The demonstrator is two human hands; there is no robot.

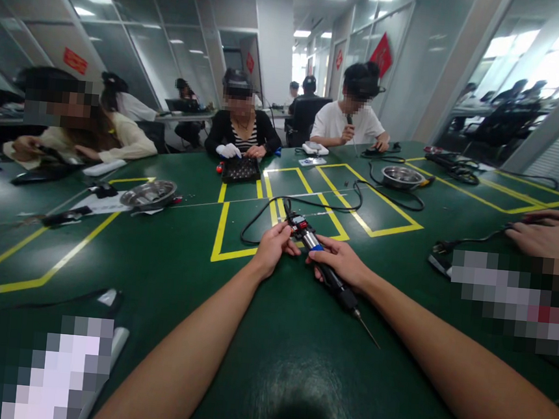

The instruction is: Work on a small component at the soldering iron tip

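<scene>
A corded electric screwdriver (315, 252) lies slanted across the green table (166, 271), its bit pointing toward me and its black cable looping away behind it. My left hand (272, 247) is closed on the tool's upper end near the red and black part. My right hand (339, 262) is wrapped round the black barrel, just below the blue and silver band. The thin bit (365, 328) sticks out past my right wrist.
Yellow tape lines mark boxes on the table. Steel bowls (150, 193) (402, 176) stand at left and back right. Several people sit at the far side; another person's hand (548, 236) rests at the right by a black cable. Blurred patches cover the lower left and right.
</scene>
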